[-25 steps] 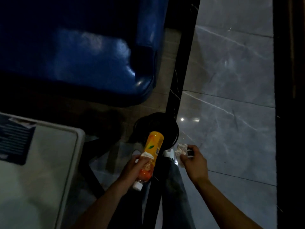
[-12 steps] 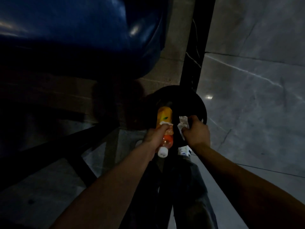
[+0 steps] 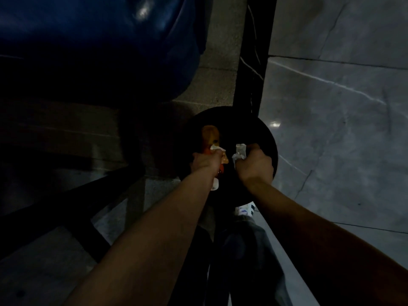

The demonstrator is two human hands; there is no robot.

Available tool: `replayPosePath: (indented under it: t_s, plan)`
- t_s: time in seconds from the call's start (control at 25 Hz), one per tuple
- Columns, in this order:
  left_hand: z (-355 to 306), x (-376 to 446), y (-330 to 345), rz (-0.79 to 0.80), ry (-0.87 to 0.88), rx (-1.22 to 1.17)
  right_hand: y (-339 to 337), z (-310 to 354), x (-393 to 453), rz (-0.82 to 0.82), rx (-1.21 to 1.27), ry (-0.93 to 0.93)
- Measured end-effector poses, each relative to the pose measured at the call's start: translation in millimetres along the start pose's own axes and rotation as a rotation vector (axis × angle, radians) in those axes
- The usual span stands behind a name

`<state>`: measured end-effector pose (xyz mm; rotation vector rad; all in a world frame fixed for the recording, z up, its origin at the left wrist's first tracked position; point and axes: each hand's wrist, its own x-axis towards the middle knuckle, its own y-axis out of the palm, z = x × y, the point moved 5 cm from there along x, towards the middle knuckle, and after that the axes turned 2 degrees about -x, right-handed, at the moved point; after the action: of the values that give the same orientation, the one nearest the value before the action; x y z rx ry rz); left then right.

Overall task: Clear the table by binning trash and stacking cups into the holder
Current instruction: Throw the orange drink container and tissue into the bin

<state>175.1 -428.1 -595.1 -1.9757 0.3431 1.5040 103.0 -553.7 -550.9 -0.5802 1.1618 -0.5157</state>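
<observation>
A round black bin [image 3: 268, 138] stands on the floor below me, its mouth dark. My left hand [image 3: 206, 161] grips an orange juice bottle [image 3: 210, 135] together with a scrap of white paper [image 3: 217, 148]. The bottle points bottom-first into the bin mouth, its white cap [image 3: 214, 185] toward me. My right hand [image 3: 254, 165] holds crumpled white paper [image 3: 239, 152] over the bin's opening, beside the bottle.
A large blue seat [image 3: 99, 45] fills the upper left. Dark metal table legs [image 3: 66, 208] cross the lower left. A black post [image 3: 257, 51] rises behind the bin. Grey tiled floor [image 3: 342, 129] lies to the right. My shoe [image 3: 245, 209] and trouser leg are below the bin.
Both hands have moved forward and down over the bin. The bottle's far end now dips into the dark bin mouth. The view has tilted down and the white table has left the frame.
</observation>
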Motion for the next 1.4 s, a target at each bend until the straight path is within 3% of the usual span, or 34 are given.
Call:
replayPosePath:
  t_s: [0.28, 0.52, 0.84, 1.08, 1.4]
  plan:
    - [8, 25, 4, 0.047, 0.050, -0.035, 21, -9, 10, 0.062, 0.098, 0.086]
    - [7, -15, -15, 0.086, 0.140, 0.125, 10, 0, -25, 0.315, 0.009, 0.009]
    - [-31, -182, -94, 0.098, 0.395, 0.422, -127, 74, -149, 0.323, -0.168, -0.219]
    - [-60, -344, -164, 0.104, 0.530, 0.416, -252, 117, -267, 0.214, -0.208, -0.351]
    - [-45, -473, -215, 0.130, 0.758, 0.328, -332, 135, -369, 0.092, -0.195, -0.555]
